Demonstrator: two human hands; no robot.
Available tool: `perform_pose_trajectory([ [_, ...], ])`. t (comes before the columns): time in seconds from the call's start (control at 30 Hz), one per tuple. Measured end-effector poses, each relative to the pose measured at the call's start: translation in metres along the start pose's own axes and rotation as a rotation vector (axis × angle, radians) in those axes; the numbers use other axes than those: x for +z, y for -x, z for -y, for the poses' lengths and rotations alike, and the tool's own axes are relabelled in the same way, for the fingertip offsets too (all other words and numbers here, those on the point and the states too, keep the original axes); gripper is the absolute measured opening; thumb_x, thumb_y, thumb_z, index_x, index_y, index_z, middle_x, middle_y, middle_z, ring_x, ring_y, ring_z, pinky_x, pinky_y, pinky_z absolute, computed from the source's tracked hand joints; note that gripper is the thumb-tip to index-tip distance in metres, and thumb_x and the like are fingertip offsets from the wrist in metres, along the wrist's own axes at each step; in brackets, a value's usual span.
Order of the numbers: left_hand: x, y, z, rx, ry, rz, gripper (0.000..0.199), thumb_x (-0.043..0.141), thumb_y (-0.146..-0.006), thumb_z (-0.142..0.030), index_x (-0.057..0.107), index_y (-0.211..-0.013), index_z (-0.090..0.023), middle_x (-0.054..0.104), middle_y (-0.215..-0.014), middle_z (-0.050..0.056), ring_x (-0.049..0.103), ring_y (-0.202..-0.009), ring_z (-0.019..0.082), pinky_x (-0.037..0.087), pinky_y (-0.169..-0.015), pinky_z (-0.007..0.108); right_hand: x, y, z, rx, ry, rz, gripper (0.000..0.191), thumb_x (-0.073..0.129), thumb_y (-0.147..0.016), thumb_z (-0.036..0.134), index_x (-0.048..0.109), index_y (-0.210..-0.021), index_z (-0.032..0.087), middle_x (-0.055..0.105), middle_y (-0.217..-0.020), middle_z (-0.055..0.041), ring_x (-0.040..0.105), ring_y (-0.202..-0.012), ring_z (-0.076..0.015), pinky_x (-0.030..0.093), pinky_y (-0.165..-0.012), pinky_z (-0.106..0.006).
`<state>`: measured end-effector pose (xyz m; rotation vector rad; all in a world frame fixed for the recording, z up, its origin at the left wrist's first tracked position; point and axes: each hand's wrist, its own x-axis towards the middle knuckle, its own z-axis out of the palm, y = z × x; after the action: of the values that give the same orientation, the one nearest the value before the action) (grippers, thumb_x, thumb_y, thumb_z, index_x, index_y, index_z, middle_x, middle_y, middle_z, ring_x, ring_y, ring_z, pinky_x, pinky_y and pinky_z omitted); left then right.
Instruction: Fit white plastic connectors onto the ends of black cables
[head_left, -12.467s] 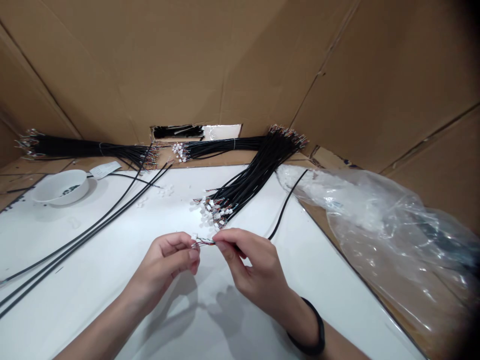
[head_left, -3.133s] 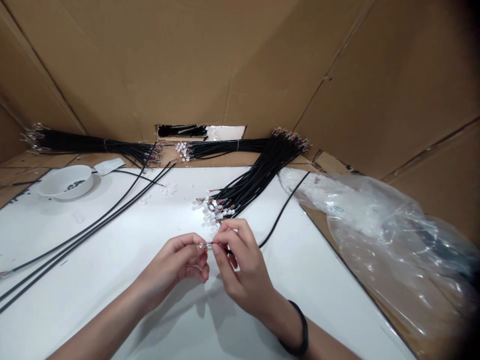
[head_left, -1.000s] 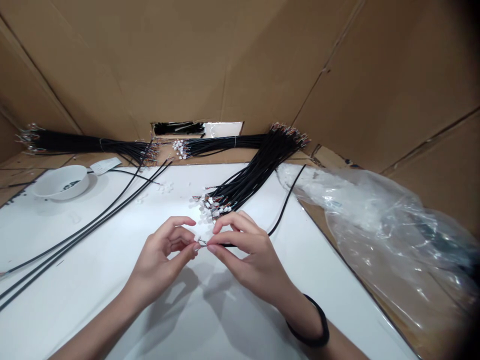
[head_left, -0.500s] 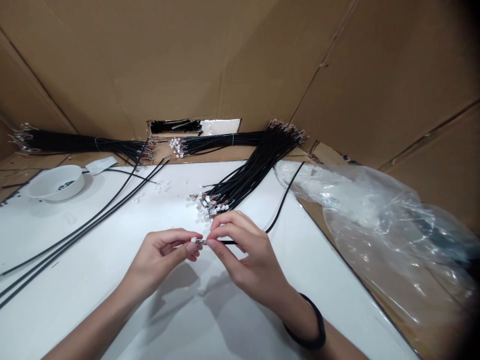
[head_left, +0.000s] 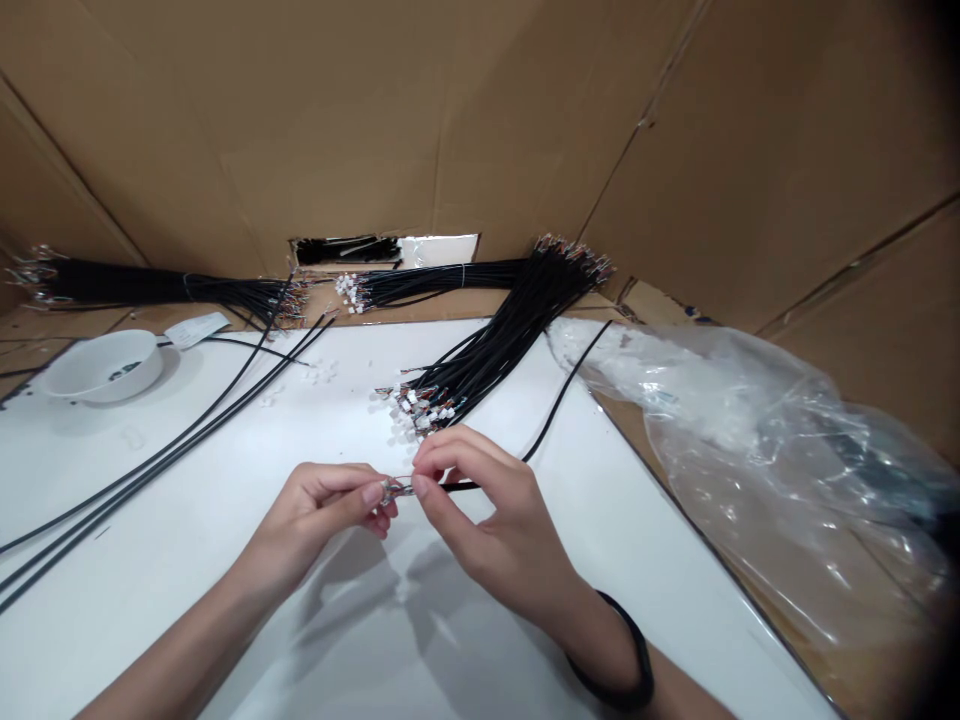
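Black cable [head_left: 465,486] spans the small gap between the hands, held up off the white tabletop [head_left: 225,480] just short of the cable bundle [head_left: 487,355] — the left hand [head_left: 315,515] has a clenched grip on its small connector end [head_left: 394,490], and the right hand [head_left: 487,510] a clenched grip on the sheath just behind, which steadies the thin end. Against the earlier frame, the curled wrap has become a fingertip pinch — the hands now sit slightly farther apart.

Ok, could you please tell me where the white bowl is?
In the head view, the bowl sits far left on the tabletop, beside the loose black cables.
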<state>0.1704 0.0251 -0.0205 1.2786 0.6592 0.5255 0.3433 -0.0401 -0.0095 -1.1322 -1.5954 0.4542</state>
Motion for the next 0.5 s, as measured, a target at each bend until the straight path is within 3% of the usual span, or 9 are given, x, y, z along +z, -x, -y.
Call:
perform_pose_trajectory([
  [0.27, 0.0044, -0.0005, -0.0045, -0.01, -0.013, 0.041, 0.027, 0.057, -0.086, -0.03, 0.066, -0.067, -0.012, 0.056, -0.07, 0.005, 0.052, -0.067, 0.011, 0.043, -0.065, 0.022, 0.0, -0.002, 0.0039, -0.002, -0.008, 0.024, 0.005, 0.055, -0.083, 0.012, 0.058, -0.081, 0.015, 0.058, -0.083, -0.0047, 0.055, -0.08, -0.0132, 0.047, -0.073, -0.028],
  [0.5, 0.005, 0.0021, -0.0036, -0.006, -0.022, 0.046, 0.024, 0.057, -0.086, -0.029, 0.068, -0.071, -0.014, 0.057, -0.072, 0.005, 0.053, -0.069, 0.012, 0.044, -0.066, 0.022, 0.0006, -0.0009, 0.0032, -0.029, 0.028, 0.025, 0.006, 0.055, -0.083, 0.013, 0.06, -0.08, 0.014, 0.06, -0.082, -0.0047, 0.054, -0.078, -0.0129, 0.045, -0.071, -0.028],
])
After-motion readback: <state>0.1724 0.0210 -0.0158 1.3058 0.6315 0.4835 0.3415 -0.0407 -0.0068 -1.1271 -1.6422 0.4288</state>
